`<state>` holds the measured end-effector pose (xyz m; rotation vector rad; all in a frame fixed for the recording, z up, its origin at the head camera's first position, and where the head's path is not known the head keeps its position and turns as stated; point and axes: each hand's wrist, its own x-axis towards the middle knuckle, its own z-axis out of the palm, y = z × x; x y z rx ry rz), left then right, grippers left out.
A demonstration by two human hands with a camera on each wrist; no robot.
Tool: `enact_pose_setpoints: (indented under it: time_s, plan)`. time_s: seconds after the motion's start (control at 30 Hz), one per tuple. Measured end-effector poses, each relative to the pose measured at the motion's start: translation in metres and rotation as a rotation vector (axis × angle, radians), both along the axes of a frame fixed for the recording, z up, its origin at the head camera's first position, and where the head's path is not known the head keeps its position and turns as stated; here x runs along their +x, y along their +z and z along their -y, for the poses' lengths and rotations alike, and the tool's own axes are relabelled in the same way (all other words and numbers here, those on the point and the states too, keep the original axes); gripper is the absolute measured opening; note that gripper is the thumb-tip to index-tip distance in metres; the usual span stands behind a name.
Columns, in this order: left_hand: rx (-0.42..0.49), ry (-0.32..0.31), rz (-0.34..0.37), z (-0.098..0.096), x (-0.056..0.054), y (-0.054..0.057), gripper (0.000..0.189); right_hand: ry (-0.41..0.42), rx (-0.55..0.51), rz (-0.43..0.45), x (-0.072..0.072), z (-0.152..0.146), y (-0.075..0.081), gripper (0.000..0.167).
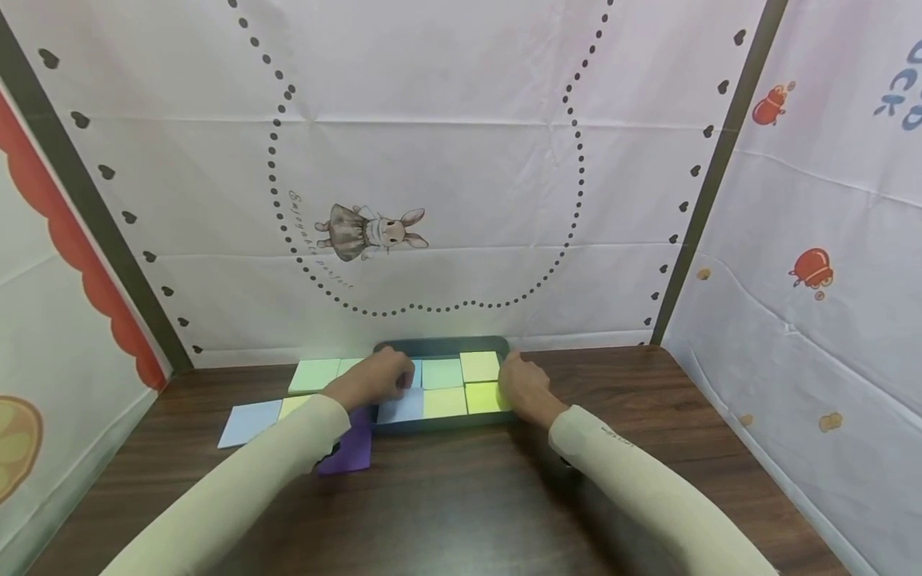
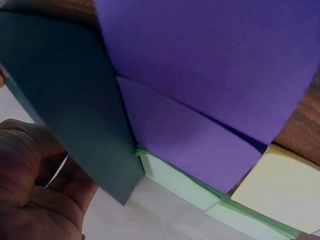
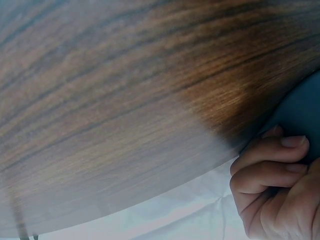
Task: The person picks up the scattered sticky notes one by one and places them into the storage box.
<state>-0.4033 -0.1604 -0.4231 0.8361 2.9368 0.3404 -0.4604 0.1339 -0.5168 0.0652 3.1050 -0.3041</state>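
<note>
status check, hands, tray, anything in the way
Left hand over left end of tray, right hand curled at right end. Sticky notes in two rows inside. Purple notes close by left end, maybe in the way.

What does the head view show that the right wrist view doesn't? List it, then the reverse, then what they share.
Only the head view: the left hand, the coloured paper squares inside the tray, the purple paper outside it, and the printed rabbit.
Only the right wrist view: fingernails of the right hand.
Both: the right hand, tray, wooden tabletop and white cloth.
</note>
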Motion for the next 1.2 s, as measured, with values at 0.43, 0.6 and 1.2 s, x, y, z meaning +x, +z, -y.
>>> enact_pose_setpoints:
  time_s: [0.43, 0.6, 1.2]
  plan:
    - [-0.064, 0.018, -0.1, -0.008, 0.003, -0.004, 0.02, 0.029, 0.0, 0.011, -0.018, -0.008, -0.013, 0.05]
    - [-0.062, 0.024, -0.118, -0.012, 0.005, -0.007, 0.024, 0.047, 0.022, 0.007, -0.021, -0.01, -0.016, 0.05]
    - [-0.037, -0.009, -0.176, 0.016, -0.059, -0.092, 0.03, -0.004, -0.038, -0.001, -0.006, -0.002, -0.005, 0.04]
